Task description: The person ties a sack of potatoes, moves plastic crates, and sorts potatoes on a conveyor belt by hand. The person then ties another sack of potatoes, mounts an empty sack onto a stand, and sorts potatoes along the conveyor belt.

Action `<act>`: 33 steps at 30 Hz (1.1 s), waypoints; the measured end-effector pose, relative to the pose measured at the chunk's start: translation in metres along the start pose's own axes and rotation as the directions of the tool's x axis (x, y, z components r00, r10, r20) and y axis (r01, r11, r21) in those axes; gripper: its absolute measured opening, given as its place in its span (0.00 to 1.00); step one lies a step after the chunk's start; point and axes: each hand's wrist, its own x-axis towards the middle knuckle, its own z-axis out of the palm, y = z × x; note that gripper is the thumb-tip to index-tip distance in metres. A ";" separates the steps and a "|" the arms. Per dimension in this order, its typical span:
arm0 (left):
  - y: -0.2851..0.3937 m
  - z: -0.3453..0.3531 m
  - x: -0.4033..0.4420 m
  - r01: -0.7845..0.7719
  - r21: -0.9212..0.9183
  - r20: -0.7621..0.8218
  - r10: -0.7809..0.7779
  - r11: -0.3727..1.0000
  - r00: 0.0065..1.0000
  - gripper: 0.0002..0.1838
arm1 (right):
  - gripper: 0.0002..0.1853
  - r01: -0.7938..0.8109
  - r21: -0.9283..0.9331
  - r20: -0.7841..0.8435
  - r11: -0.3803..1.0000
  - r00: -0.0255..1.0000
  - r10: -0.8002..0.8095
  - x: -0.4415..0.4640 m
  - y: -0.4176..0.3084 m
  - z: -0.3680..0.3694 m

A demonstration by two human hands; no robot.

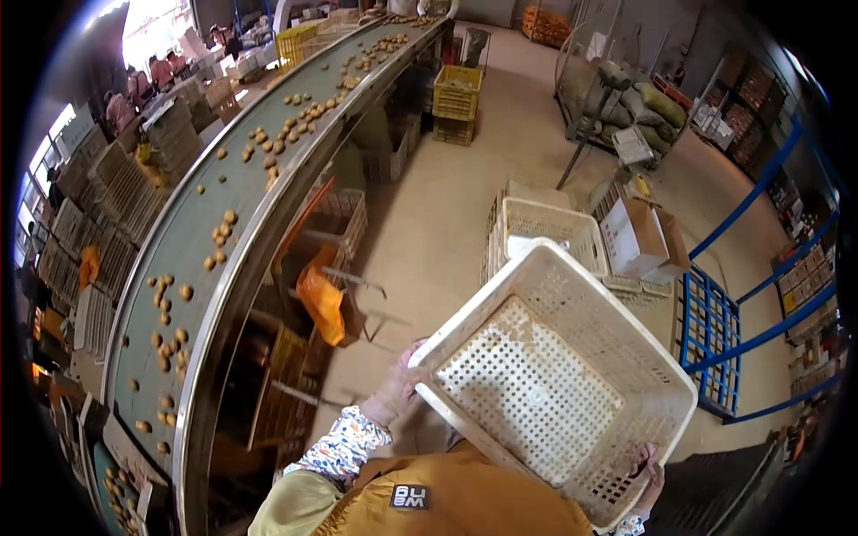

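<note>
A white perforated plastic crate (536, 384), with nothing in it, is tilted in front of my body. My left hand (398, 389) is closed on its left rim. At the lower right corner, my right hand (648, 478) grips the crate's near end, with its fingers curled over the edge. Dirt marks show on the crate's floor and walls. To my left runs a green conveyor belt (259, 201) with metal edges, carrying many round brown potato-like pieces (286, 132). Neither hand touches the belt.
Ahead of the crate stand a stacked white crate (581, 228) and a cardboard box (633, 237). A blue metal rack (710, 339) is on the right. Beside the belt hangs an orange bag (320, 299). Yellow crates (456, 94) and a cart of sacks (639, 107) stand farther off.
</note>
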 end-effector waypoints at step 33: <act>-0.554 -0.227 0.648 0.188 -0.946 -0.222 -0.951 0.263 0.216 0.15 | 0.20 -0.179 -0.284 0.483 0.942 0.822 0.302 0.775 0.149 0.775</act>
